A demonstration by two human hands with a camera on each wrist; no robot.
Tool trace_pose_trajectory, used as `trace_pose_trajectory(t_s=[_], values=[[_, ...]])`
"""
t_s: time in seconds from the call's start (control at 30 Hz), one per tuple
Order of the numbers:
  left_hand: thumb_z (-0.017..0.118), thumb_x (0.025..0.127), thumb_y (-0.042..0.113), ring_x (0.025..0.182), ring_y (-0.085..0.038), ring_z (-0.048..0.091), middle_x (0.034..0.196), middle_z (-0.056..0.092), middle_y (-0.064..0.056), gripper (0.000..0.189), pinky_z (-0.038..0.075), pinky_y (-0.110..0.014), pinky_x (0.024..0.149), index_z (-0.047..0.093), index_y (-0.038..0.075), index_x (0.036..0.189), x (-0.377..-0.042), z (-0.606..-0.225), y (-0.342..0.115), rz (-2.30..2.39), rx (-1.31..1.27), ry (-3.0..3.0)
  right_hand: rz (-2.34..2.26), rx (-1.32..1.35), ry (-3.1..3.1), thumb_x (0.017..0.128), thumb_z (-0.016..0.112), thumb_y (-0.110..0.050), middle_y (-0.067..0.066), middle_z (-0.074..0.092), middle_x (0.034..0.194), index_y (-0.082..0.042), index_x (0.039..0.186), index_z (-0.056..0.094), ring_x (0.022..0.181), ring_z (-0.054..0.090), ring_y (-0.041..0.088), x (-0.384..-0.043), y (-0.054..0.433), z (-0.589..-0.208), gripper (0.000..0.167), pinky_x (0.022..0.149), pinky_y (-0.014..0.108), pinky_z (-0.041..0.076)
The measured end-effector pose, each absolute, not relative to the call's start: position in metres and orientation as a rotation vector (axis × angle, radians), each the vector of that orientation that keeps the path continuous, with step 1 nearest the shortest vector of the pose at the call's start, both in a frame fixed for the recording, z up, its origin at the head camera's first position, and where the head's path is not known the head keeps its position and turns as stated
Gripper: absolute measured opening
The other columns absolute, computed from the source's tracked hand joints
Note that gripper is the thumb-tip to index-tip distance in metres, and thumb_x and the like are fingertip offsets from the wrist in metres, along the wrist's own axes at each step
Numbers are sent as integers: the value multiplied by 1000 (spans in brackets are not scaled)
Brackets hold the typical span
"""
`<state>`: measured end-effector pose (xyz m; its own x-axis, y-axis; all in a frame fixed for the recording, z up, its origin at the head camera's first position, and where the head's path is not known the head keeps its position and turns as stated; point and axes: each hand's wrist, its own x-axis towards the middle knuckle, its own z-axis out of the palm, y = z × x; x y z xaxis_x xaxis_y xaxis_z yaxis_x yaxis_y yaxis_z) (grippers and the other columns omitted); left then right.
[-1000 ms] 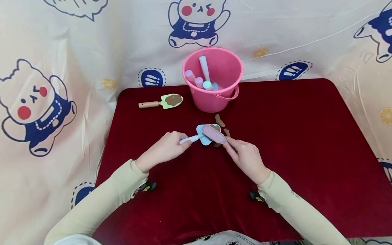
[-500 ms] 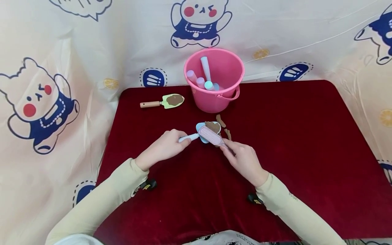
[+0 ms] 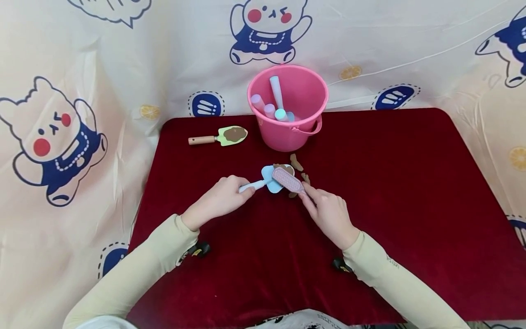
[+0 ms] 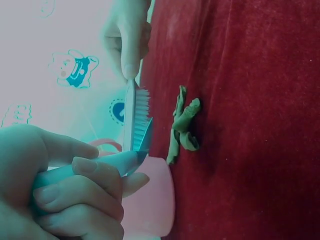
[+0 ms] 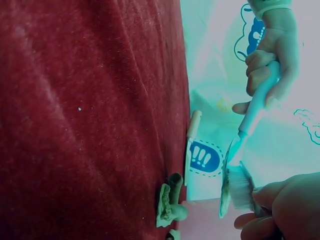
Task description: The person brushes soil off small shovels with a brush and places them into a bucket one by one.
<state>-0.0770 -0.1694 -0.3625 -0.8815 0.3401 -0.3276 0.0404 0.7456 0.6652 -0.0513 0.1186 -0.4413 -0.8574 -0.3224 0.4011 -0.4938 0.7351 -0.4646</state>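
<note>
My left hand [image 3: 219, 198] grips the pale blue handle of a small toy shovel [image 3: 267, 173], curled fingers plain in the left wrist view. Brown clay [image 3: 289, 169] lies on the shovel's heart-shaped blade. My right hand [image 3: 328, 214] pinches a pinkish-purple brush [image 3: 287, 179] near the base of its handle. The bristles [image 5: 241, 187] face the blade in the right wrist view and meet its surface, while the brush back hides part of the clay from above. Shovel and brush are both held above the red cloth, over loose strips of clay [image 4: 184, 125].
Behind the hands stands a pink bucket [image 3: 283, 135] holding several pastel-handled tools. Left of it lies a green trowel [image 3: 231, 135] with a wooden handle and brown clay on its blade. A red cloth [image 3: 390, 192] covers the table, with a printed curtain [image 3: 181, 45] behind.
The brush slid down and left across the blade, baring more clay, then moved back up and right over it. The shovel shifted slightly left. Both hands keep their holds.
</note>
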Motion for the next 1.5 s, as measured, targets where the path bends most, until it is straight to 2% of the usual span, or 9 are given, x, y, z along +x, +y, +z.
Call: trace_pose_trajectory(t_s=[0.2,0.37,0.43,0.6,0.7,1.0,1.27,1.4,1.5], values=[[57,104,22,50,-14,39,60,47,0,26,35,-28,49,69,8,86,-79,-364,-173,950,289,2503,828,669,-2580,99,73,-21,10,76,89,-5,127,74,55,63,21,-51,115,-445,32,44,39,49],[56,104,22,50,-13,40,60,47,0,28,35,-27,49,68,7,85,-81,-363,-174,949,298,2505,872,786,-2504,97,74,-19,11,78,99,-5,125,74,61,67,19,-51,113,-447,32,49,38,54],[55,104,22,50,-13,40,60,48,0,28,35,-27,49,69,6,86,-81,-362,-175,943,304,2509,885,821,-2505,96,75,-18,9,77,97,-6,124,75,62,67,17,-50,113,-448,30,49,36,54],[57,104,21,50,-14,41,61,49,0,25,35,-27,48,71,5,90,-80,-362,-179,945,313,2499,822,779,-2588,98,73,-21,3,71,80,-9,124,75,51,54,13,-50,116,-449,28,42,32,44],[56,105,21,50,-14,40,60,48,0,25,35,-27,49,70,6,90,-79,-364,-181,951,314,2487,784,739,-2626,101,70,-25,3,68,78,-10,126,74,50,52,15,-51,116,-447,29,40,33,42],[57,105,21,50,-14,40,61,48,-1,26,34,-27,48,70,4,91,-82,-363,-182,928,309,2474,808,672,-2636,101,70,-23,10,77,94,-6,125,75,65,71,26,-53,117,-449,30,50,43,56],[55,105,22,51,-14,41,61,49,-1,29,35,-27,49,70,4,89,-88,-359,-184,894,292,2485,937,699,-2554,99,73,-18,14,78,110,-3,126,73,87,77,26,-53,114,-448,31,63,45,61],[56,104,22,51,-14,42,61,49,-1,27,36,-28,50,71,5,88,-89,-355,-183,877,319,2483,955,793,-2548,98,73,-18,12,77,111,-5,126,73,89,77,23,-52,110,-448,31,66,42,61],[56,103,20,51,-14,42,60,49,0,27,36,-28,51,71,6,86,-89,-352,-185,863,340,2483,908,814,-2602,99,73,-20,9,78,105,-7,125,74,81,75,21,-51,110,-448,29,60,40,59]])
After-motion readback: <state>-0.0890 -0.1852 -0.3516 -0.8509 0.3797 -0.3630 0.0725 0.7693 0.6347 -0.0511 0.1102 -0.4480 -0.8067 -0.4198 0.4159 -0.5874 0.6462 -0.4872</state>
